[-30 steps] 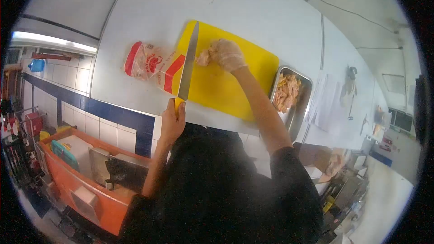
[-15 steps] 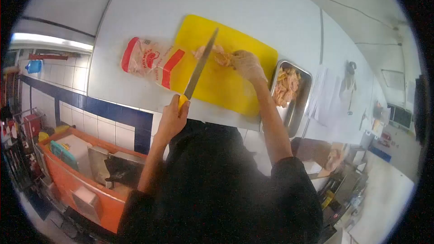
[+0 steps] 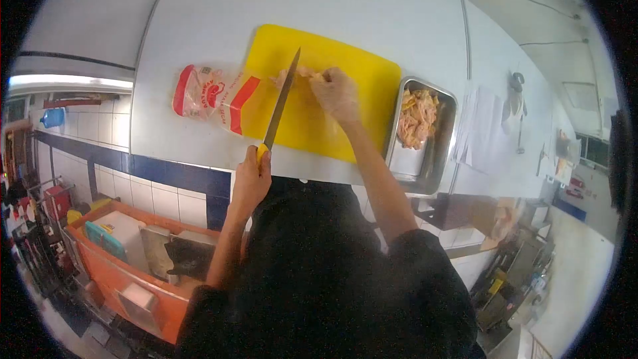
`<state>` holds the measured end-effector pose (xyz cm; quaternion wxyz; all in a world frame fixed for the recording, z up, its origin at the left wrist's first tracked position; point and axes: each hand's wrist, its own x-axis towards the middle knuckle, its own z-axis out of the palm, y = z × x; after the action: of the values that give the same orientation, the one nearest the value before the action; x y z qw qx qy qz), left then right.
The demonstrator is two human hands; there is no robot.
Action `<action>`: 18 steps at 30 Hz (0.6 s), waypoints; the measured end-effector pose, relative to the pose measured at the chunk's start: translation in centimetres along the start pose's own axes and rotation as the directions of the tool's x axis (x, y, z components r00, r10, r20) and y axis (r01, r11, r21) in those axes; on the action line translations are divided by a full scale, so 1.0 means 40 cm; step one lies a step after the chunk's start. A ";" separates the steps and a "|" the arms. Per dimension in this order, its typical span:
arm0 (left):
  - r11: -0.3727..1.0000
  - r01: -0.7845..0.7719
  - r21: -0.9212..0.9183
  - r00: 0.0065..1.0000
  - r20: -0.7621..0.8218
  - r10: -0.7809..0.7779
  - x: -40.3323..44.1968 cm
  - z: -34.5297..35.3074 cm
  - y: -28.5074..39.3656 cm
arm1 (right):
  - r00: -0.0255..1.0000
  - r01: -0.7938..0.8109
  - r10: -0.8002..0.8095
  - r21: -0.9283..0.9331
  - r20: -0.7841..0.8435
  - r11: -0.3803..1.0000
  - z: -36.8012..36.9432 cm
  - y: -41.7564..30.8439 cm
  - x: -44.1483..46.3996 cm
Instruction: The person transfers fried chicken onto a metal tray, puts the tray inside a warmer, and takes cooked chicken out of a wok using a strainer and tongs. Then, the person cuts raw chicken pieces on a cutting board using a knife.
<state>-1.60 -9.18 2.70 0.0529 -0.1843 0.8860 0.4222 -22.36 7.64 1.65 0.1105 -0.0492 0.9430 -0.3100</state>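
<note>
My left hand point(image 3: 252, 176) is closed round the yellow handle of a long knife point(image 3: 282, 104), whose blade points away over the yellow cutting board point(image 3: 345, 56). Gloved in clear plastic, my right hand point(image 3: 335, 96) pinches a piece of raw meat point(image 3: 306, 72) on the board. The blade crosses in front of part of the meat. A red and white plastic bag point(image 3: 209, 96) lies at the board's left edge. To the right, a metal tray point(image 3: 407, 161) holds pieces of raw meat point(image 3: 417, 118).
Papers point(image 3: 484, 129) lie right of the tray on the white table point(image 3: 219, 13). A utensil point(image 3: 516, 93) rests farther right. An orange bin point(image 3: 100, 269) with boards in it stands below at the left.
Over the last second the knife tip swung right and then slightly back. My right hand moved right, then back left with the meat, its fingers still pinched.
</note>
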 end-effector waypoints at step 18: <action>0.997 -0.038 -0.066 0.998 -0.055 0.034 -0.018 -0.061 0.029 | 0.925 -0.046 -0.139 0.465 0.354 0.884 -0.075 -0.005 0.008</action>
<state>-1.22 -10.21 5.27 0.0151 -0.1814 0.8756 0.4473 -23.39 9.16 4.06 0.2908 -0.1030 0.8004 -0.5140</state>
